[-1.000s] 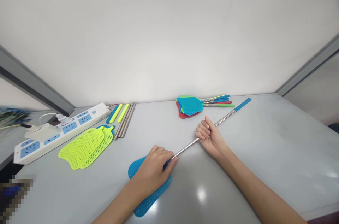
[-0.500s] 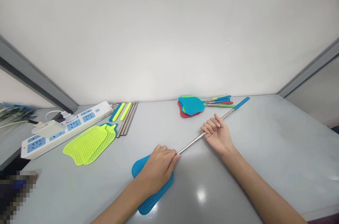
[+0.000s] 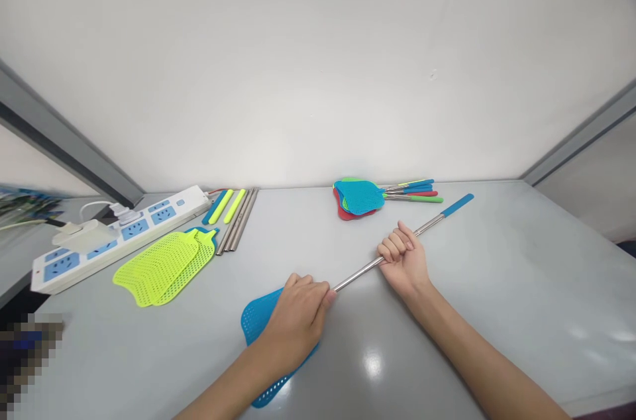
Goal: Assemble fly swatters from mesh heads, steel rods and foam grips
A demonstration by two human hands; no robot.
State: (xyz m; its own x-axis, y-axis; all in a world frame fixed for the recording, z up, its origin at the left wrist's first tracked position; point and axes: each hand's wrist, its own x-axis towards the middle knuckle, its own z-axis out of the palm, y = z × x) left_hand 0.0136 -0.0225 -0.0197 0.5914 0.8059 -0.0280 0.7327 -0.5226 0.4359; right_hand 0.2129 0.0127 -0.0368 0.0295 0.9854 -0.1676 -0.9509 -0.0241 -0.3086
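A blue fly swatter (image 3: pixel 259 318) with a long metal rod and a blue grip lies slanted between my hands, its perforated head at the lower left. My left hand (image 3: pixel 301 320) is closed where the head meets the rod and covers that joint and part of the head. Farther up, my right hand (image 3: pixel 403 258) has its fingers wrapped round the middle of the metal rod, palm side showing. Beyond it the blue grip (image 3: pixel 458 205) sticks out to the upper right, touched by neither hand.
Several swatters (image 3: pixel 362 198) are stacked near the wall. At the left lie yellow-green swatter heads (image 3: pixel 159 267), loose grips (image 3: pixel 221 206) and metal tubes (image 3: pixel 240 222), beside a white power strip (image 3: pixel 163 211) with plugs in it. All rest on a grey table (image 3: pixel 521 301).
The far end of the rod and its blue grip have dipped slightly toward me. My right hand has moved a little nearer and turned slightly. Both hands keep their hold.
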